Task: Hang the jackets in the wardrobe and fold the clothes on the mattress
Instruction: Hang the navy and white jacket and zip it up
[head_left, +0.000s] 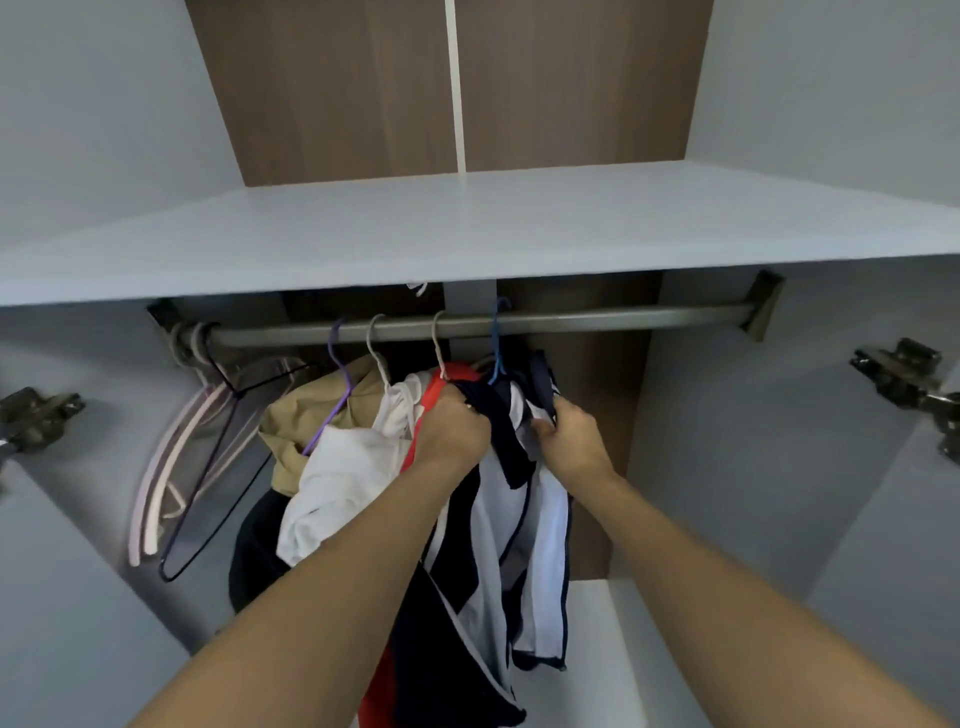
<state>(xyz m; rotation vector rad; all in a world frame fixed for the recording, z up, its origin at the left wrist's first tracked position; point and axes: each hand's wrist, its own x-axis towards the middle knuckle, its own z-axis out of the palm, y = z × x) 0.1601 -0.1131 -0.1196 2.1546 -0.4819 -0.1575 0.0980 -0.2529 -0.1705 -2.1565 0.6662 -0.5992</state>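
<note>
Nearest: two bare forearms reaching up and forward into the wardrobe (779, 415).

Left hand (453, 426): grip clamped on the dark collar of the navy-and-white jacket (519, 519), just below the hanger hook.

Right hand (571, 441): grip clamped on the same jacket's dark edge, just right of the left hand.

Navy-and-white jacket: hangs on the blue hanger (497, 338), hooked near the middle of the rail (597, 318); white panels with dark piping trail down between the forearms.

Red garment (431, 400): touching the jacket's left side, partly behind the left forearm, on a pale hanger (439, 343).

White garment (337, 483): left of the red one, bunched, on another pale hanger (375, 348).

Tan garment (291, 415): further left, on the purple hanger (335, 364). Dark cloth hangs below it; what it is cannot be told.

Bare hangers (208, 441): pale and dark, clustered at the rail's left end, swung outward.

Door hinges: one at the left edge (36, 415), one at the right edge (904, 374).

Shelf (467, 228): pale board directly above the rail.

Farthest: brown back panel (337, 88) above the shelf, split by a pale vertical strip.
</note>
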